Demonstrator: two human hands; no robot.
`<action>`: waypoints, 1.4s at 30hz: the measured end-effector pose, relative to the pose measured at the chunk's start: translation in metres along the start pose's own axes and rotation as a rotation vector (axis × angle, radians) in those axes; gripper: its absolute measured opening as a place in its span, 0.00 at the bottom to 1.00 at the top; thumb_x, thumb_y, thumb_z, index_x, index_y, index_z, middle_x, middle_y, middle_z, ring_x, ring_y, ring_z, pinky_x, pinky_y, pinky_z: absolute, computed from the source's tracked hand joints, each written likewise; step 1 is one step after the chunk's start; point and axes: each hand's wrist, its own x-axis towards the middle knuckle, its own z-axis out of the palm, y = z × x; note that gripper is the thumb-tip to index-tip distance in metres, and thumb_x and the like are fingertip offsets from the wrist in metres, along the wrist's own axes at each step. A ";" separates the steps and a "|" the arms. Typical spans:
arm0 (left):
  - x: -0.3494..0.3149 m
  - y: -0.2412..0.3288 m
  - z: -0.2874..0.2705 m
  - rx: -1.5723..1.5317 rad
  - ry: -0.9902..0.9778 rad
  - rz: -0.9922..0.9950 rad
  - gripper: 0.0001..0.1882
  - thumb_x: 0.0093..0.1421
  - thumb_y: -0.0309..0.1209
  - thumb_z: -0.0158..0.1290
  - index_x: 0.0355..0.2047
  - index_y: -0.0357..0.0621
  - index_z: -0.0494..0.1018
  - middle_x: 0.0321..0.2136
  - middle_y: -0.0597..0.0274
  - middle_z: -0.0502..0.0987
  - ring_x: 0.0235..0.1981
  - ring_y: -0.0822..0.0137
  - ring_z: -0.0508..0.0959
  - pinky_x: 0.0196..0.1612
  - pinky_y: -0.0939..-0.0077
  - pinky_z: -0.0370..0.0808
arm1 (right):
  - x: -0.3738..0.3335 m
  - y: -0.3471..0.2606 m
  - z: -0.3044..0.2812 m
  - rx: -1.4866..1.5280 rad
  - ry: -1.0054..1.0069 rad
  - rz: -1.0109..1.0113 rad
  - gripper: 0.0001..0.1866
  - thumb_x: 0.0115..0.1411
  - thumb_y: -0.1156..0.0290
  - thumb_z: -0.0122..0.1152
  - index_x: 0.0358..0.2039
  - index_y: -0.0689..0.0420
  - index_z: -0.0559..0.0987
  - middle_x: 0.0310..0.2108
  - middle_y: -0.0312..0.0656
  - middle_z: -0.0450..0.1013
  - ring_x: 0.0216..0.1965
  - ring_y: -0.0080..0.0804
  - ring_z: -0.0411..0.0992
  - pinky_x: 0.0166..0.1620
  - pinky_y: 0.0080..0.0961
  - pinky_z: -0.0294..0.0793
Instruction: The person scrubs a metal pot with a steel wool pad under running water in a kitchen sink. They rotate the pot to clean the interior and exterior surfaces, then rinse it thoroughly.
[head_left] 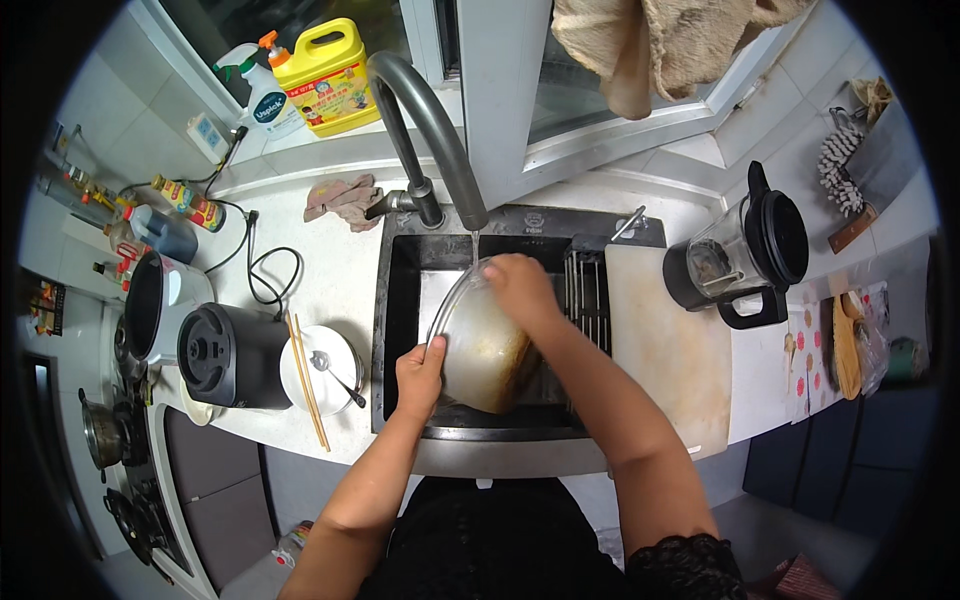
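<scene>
A round, shiny bowl (482, 350) with brownish stains on its side is tilted over the black sink (400, 405). My left hand (420, 378) grips its left rim, thumb on the near side. At the upper edge, my right hand (522, 290) is closed on the rim, with some of its fingers hidden. From the grey faucet (462, 180) a thin stream of water runs down at the bowl's top edge, close to my right fingers. Part of a metal drying rack (587, 290) shows inside the sink, to the right of the bowl.
Right of the sink lie a cutting board (672, 350) and a blender jug (735, 255). To the left are a white plate (325, 368) with a spoon and chopsticks (305, 380), a black appliance (235, 355) and a crumpled rag (343, 200). A yellow jug (325, 85) stands behind.
</scene>
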 end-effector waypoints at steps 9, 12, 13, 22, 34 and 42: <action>0.019 0.015 -0.014 0.017 -0.056 -0.074 0.23 0.61 0.47 0.53 0.22 0.38 0.75 0.18 0.69 0.72 0.19 0.79 0.65 0.23 0.81 0.63 | 0.022 0.019 -0.012 0.206 0.033 -0.294 0.15 0.55 0.64 0.58 0.42 0.54 0.80 0.43 0.43 0.76 0.44 0.44 0.70 0.51 0.34 0.67; 0.018 0.022 -0.016 -0.027 -0.106 -0.120 0.23 0.61 0.47 0.53 0.26 0.36 0.77 0.22 0.66 0.76 0.22 0.77 0.69 0.27 0.81 0.68 | 0.029 0.033 -0.024 0.152 -0.113 -0.271 0.14 0.54 0.66 0.59 0.41 0.53 0.80 0.42 0.42 0.76 0.45 0.43 0.68 0.52 0.33 0.66; 0.018 0.025 -0.017 -0.031 -0.121 -0.132 0.23 0.61 0.47 0.53 0.28 0.35 0.77 0.23 0.65 0.76 0.23 0.77 0.70 0.28 0.81 0.68 | 0.027 0.031 -0.029 0.147 -0.145 -0.252 0.14 0.53 0.68 0.60 0.41 0.54 0.80 0.41 0.41 0.76 0.45 0.43 0.68 0.51 0.33 0.66; 0.026 0.037 -0.013 0.013 -0.225 -0.183 0.22 0.62 0.46 0.53 0.31 0.34 0.77 0.26 0.63 0.78 0.26 0.75 0.72 0.31 0.80 0.70 | 0.033 0.037 -0.044 0.145 -0.210 -0.390 0.11 0.50 0.65 0.61 0.35 0.53 0.82 0.37 0.39 0.77 0.44 0.41 0.68 0.49 0.32 0.66; 0.029 0.040 -0.020 -0.166 0.111 -0.301 0.24 0.61 0.48 0.53 0.36 0.33 0.74 0.31 0.56 0.78 0.31 0.67 0.77 0.38 0.73 0.75 | -0.006 -0.010 -0.070 0.160 0.102 -0.120 0.14 0.54 0.68 0.58 0.42 0.55 0.81 0.42 0.46 0.76 0.44 0.40 0.71 0.48 0.31 0.67; 0.028 0.033 -0.013 -0.327 0.175 -0.469 0.29 0.63 0.50 0.47 0.48 0.31 0.68 0.46 0.48 0.73 0.45 0.57 0.75 0.48 0.63 0.73 | -0.046 -0.022 0.009 0.436 0.255 -0.165 0.14 0.53 0.72 0.64 0.42 0.56 0.81 0.35 0.42 0.69 0.36 0.36 0.68 0.43 0.28 0.68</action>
